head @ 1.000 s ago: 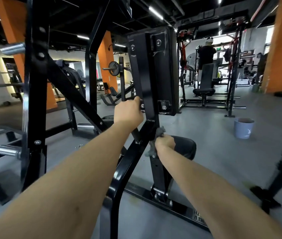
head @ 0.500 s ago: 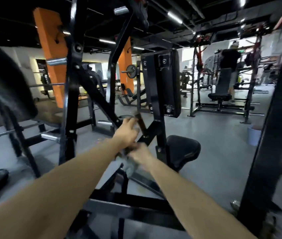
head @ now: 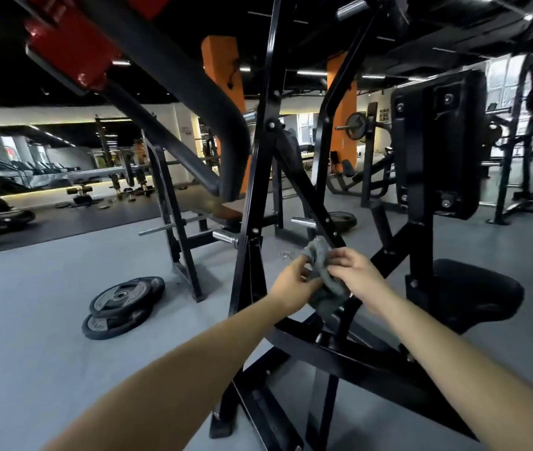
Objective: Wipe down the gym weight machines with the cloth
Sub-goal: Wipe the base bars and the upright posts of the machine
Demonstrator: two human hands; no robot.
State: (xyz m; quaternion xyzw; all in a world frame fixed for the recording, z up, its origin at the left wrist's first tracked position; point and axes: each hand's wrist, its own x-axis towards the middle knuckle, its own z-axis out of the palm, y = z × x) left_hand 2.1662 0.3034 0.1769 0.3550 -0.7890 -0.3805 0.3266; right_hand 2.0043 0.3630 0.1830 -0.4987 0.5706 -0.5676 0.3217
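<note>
A regrip seems in hand: the crumpled grey cloth [head: 321, 259] is held just in front of the black steel machine frame [head: 256, 203], pinched between the curled fingers of the left hand [head: 291, 285] and the right hand [head: 358, 276]; next, it likely needs pressing flat against a bar.

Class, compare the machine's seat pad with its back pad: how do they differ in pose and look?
The back pad stands upright; the seat pad lies roughly flat. The back pad shows a bracket and bolts; the seat pad shows bare cushion. The back pad sits higher than the seat pad. Both are black.
</note>
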